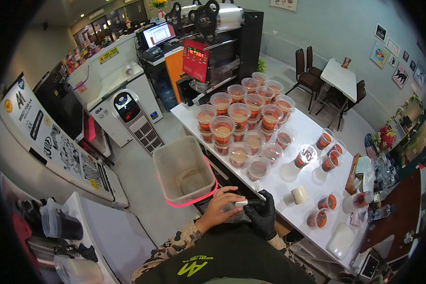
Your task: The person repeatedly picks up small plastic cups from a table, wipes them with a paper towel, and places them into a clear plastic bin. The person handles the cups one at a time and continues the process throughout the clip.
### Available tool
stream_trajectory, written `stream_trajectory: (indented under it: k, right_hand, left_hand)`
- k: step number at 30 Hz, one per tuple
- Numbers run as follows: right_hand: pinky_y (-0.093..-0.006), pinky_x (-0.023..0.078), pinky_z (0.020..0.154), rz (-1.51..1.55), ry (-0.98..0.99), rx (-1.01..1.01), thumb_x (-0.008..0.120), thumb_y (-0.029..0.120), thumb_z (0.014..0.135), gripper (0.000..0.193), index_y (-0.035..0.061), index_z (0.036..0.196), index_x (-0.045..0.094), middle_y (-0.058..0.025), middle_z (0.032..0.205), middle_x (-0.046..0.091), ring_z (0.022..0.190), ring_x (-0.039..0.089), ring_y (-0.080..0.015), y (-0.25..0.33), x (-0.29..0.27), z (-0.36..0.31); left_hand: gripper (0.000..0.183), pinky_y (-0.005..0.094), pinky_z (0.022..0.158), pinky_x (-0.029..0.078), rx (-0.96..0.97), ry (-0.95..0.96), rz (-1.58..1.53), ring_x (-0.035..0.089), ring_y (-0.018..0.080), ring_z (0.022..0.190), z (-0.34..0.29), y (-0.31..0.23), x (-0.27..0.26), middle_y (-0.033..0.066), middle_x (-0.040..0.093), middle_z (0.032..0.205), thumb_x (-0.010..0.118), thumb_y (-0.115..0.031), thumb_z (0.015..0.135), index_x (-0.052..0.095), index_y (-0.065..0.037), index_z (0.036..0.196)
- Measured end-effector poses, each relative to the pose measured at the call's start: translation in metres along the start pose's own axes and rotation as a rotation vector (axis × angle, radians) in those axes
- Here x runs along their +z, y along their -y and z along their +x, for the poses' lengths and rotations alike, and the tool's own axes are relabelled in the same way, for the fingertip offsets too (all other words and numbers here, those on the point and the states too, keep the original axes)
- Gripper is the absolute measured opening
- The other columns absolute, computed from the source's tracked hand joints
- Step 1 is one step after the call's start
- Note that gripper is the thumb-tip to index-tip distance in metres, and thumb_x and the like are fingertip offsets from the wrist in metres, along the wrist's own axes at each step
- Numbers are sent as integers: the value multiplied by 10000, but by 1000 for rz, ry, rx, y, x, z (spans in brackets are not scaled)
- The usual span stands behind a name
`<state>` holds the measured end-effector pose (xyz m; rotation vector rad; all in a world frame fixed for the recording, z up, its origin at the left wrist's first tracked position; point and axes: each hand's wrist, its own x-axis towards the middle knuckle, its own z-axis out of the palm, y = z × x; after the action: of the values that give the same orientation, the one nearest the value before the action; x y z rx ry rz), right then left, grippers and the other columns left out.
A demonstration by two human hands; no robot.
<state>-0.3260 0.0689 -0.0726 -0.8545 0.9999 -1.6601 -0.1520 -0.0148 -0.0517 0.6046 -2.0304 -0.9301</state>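
My left hand [221,207], bare below a patterned sleeve, is closed in front of my body. Its fingertips pinch a small white block-like piece [241,203] whose kind I cannot make out. Close beside it is my right hand [261,214] in a black glove, its fingers curled around a small white printed slip [258,186] that sticks up past the fingertips. Beyond both hands, a white table [296,228] bears several clear plastic cups [222,128] of reddish-orange drink, many stacked in layers. A cream roll of tape [298,194] lies nearest my right hand.
A translucent plastic tub [184,170] with a pink rim stands left of the table. At the far end is a cup sealing machine [213,61]. More cups [330,161] stand along the right side, near a clear-lidded white container [341,240]. An air cooler [137,120] stands farther left.
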Motion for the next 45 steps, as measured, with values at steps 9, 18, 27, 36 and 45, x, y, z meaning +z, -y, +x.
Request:
stream_trajectory:
  k: [9, 18, 27, 36, 45]
  right_hand:
    - [-338, 553, 889, -295, 42, -121, 733, -86, 844, 637, 26, 1382, 413, -117, 1143, 645, 1037, 659, -187, -28, 81, 45]
    - [-353, 549, 927, -255, -2, -115, 727, -91, 846, 640, 15, 1394, 412, -126, 1141, 652, 1058, 662, -199, -70, 140, 66]
    - [-359, 547, 936, -369, -71, -180, 726, -78, 852, 630, 20, 1395, 422, -147, 1200, 647, 1070, 666, -208, -66, 145, 72]
    - [-355, 548, 921, -280, -92, -105, 716, -72, 857, 562, 16, 1352, 466, -133, 1115, 680, 1035, 670, -205, -61, 126, 88]
    - [-316, 563, 839, -104, -220, -186, 691, -138, 833, 721, 49, 1458, 383, -119, 1169, 620, 981, 644, -192, -35, 109, 101]
  left_hand:
    - [138, 369, 900, 453, 33, -49, -80, 648, 221, 895, 3, 63, -79, 65, 685, 901, 792, -171, 858, 719, -55, 876]
    - [158, 312, 805, 496, -172, -40, -407, 646, 172, 860, -3, 97, -135, 64, 676, 896, 769, -118, 887, 692, 0, 960]
    - [335, 266, 863, 535, -443, 147, -594, 665, 121, 978, -4, 120, -134, 77, 713, 1061, 713, -45, 937, 627, 49, 1247]
    - [362, 248, 805, 503, -338, 106, -525, 610, 80, 915, 12, 105, -126, 29, 692, 1020, 745, -45, 907, 656, 15, 1252]
    - [259, 268, 737, 484, -264, 75, -363, 592, 102, 806, 44, 93, -109, 54, 679, 928, 738, -159, 930, 703, -18, 1144]
